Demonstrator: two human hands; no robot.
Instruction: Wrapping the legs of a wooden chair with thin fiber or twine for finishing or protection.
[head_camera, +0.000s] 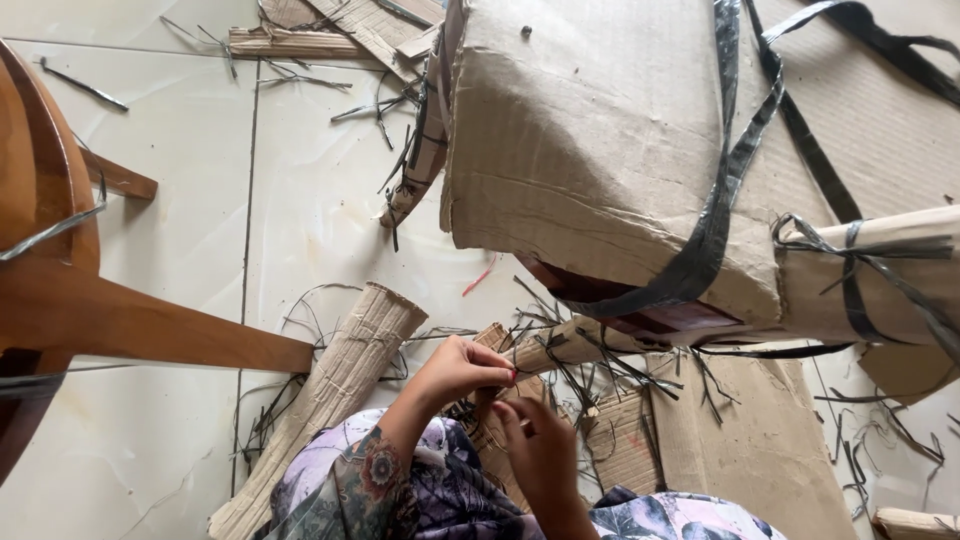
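My left hand (458, 370) comes out of a floral sleeve, its fingertips pinched on a thin black plastic strap (560, 365) at the end of a cardboard-wrapped leg (560, 345). Just below it is my right hand (540, 445), seen from the back, with its fingers curled onto the same tangle of strap and torn cardboard (495, 430). The two hands almost touch. Frayed black strips fan out to the right of them. What lies under my right palm is hidden.
A big cardboard-wrapped piece (590, 140) bound with black straps fills the upper right. A corrugated cardboard roll (345, 375) lies on the white tile floor (180, 150). Brown wooden furniture (60, 290) stands at left. Cardboard scraps (290, 42) and loose strips lie scattered around.
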